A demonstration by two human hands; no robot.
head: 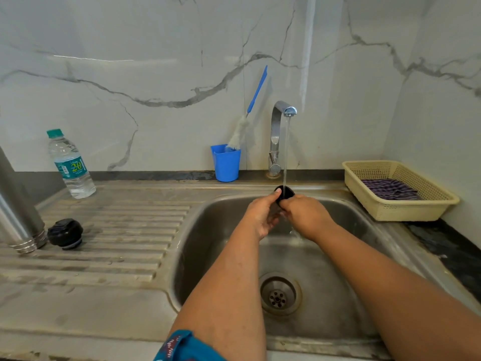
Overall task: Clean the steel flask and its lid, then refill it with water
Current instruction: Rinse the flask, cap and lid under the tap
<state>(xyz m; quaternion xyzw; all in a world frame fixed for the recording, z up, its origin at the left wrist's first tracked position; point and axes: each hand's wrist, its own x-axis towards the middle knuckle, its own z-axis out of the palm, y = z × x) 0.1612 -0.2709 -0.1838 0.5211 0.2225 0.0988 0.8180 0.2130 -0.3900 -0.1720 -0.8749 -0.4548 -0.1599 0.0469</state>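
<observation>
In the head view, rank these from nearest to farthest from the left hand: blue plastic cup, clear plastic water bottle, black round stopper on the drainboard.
From the left hand:
1. Blue plastic cup, behind the sink, beside the tap.
2. Black round stopper, far left on the drainboard.
3. Clear plastic water bottle, back left corner.

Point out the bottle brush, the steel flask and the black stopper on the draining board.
bottle brush point(238, 135), head view, on its white bristles
steel flask point(18, 204), head view, on its body
black stopper point(65, 231), head view, on its top
</observation>
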